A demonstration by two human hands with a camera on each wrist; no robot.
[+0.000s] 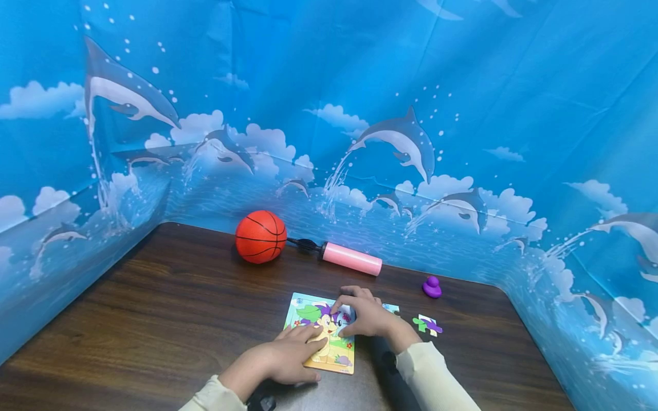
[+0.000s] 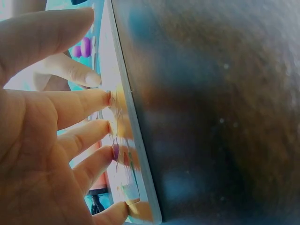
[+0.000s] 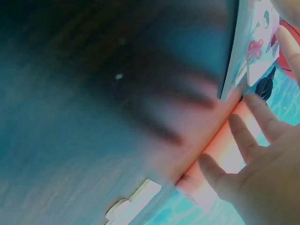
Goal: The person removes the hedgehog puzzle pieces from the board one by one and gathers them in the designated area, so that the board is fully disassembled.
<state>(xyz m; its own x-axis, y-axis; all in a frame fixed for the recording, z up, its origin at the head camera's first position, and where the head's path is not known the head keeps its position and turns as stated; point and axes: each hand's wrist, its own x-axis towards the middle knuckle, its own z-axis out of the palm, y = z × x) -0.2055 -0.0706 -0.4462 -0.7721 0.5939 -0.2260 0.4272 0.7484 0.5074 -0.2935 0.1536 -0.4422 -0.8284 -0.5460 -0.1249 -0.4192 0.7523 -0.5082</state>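
A cartoon jigsaw puzzle (image 1: 329, 359) in its flat tray lies on the table before me, with a yellow figure and green leaf printed on it. My left hand (image 1: 290, 357) rests on its lower left part, fingers extended and fingertips on the picture, as the left wrist view shows. Over the upper right part, my right hand (image 1: 367, 317) pinches a puzzle piece (image 3: 257, 58) with a pink butterfly between thumb and index finger. That piece is tilted at the tray's corner in the right wrist view. The other right fingers spread out beyond the tray.
Right of the tray lie a green and purple loose piece (image 1: 428, 325) and another piece (image 1: 392, 308) partly behind the right hand. A purple rubber duck (image 1: 432, 287) stands farther back. An orange basketball (image 1: 260, 237) and a pink hand pump (image 1: 352, 258) are along the dolphin-printed curtain (image 1: 308, 85).
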